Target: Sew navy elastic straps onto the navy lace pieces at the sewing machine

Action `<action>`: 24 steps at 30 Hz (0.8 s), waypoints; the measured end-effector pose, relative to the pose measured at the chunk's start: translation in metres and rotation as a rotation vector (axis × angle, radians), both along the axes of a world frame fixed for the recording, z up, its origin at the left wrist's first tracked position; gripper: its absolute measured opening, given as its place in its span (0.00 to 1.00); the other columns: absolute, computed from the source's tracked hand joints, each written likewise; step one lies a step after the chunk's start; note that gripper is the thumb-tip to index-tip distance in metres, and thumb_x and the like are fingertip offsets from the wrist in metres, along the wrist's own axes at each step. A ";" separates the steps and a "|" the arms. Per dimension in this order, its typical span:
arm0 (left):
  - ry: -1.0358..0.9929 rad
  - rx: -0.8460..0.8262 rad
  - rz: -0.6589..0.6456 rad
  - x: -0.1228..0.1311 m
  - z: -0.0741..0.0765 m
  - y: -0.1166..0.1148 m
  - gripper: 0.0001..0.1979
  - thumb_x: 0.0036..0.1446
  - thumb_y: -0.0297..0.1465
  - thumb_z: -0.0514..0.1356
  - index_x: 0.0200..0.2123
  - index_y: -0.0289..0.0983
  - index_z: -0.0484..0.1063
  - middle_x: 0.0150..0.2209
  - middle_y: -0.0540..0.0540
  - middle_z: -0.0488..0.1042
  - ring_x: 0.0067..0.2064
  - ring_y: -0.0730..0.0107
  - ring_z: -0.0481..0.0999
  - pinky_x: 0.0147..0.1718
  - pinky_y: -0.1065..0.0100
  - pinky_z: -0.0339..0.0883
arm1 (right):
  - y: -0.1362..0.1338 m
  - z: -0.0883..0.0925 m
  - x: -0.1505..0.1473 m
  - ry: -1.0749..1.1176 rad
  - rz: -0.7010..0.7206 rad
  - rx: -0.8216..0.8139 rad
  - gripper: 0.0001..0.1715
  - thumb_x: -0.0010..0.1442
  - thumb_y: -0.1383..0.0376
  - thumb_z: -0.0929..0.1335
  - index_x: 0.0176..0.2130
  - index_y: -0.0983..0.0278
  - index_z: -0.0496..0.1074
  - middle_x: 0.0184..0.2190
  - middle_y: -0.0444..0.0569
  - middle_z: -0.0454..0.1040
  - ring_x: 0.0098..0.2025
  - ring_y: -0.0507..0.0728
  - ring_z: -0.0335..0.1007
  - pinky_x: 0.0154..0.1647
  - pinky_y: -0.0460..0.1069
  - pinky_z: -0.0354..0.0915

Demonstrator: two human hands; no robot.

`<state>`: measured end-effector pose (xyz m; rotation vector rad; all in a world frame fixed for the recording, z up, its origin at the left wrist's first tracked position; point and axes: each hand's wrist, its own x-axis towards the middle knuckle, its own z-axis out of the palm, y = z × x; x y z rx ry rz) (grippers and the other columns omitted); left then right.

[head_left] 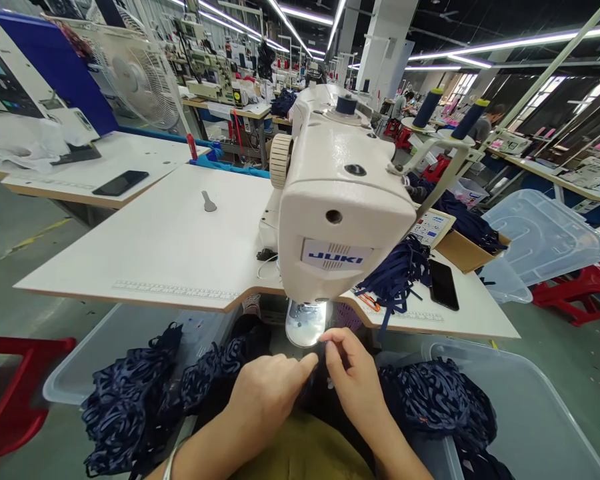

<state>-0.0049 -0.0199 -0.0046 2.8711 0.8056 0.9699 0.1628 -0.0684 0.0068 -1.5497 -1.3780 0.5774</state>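
Just in front of the rounded metal sewing plate (pixel 306 325) of a white JUKI sewing machine (pixel 347 200), my two hands are close together. My left hand (pixel 267 387) is closed, knuckles up, its thumb pointing toward my right fingers. My right hand (pixel 354 377) pinches with thumb and forefinger at the plate's right edge. Something dark shows between the hands, but its shape is too small to make out against the dark background. Bundles of navy fabric straps (pixel 130 393) lie at my left, and another navy strap bundle (pixel 443 400) lies at my right.
On the white table (pixel 180 233) lies a small grey metal piece (pixel 209 202). More navy straps (pixel 397 270) and a black phone (pixel 443 285) are right of the machine. Clear plastic bins (pixel 525 400) flank my lap. A red stool (pixel 15 393) stands left.
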 end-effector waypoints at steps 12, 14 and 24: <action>0.130 -0.630 -0.061 -0.004 0.009 0.015 0.12 0.63 0.30 0.52 0.33 0.41 0.75 0.28 0.50 0.77 0.30 0.71 0.76 0.31 0.73 0.66 | -0.016 -0.008 0.009 -0.686 0.330 0.009 0.12 0.67 0.68 0.61 0.38 0.64 0.73 0.31 0.48 0.72 0.32 0.56 0.66 0.32 0.49 0.64; 0.127 -0.640 -0.009 -0.004 0.002 0.022 0.10 0.62 0.29 0.54 0.35 0.40 0.76 0.34 0.47 0.78 0.39 0.65 0.76 0.41 0.66 0.67 | -0.014 -0.015 0.012 -0.453 0.317 -0.073 0.12 0.66 0.68 0.61 0.36 0.63 0.74 0.31 0.47 0.72 0.33 0.54 0.67 0.34 0.48 0.64; -0.161 -1.193 -0.176 -0.005 -0.017 0.017 0.17 0.62 0.40 0.56 0.49 0.37 0.71 0.42 0.45 0.78 0.44 0.65 0.76 0.45 0.66 0.70 | -0.006 -0.050 -0.004 0.740 0.202 -0.308 0.18 0.58 0.52 0.69 0.35 0.64 0.78 0.28 0.45 0.67 0.29 0.51 0.64 0.30 0.45 0.64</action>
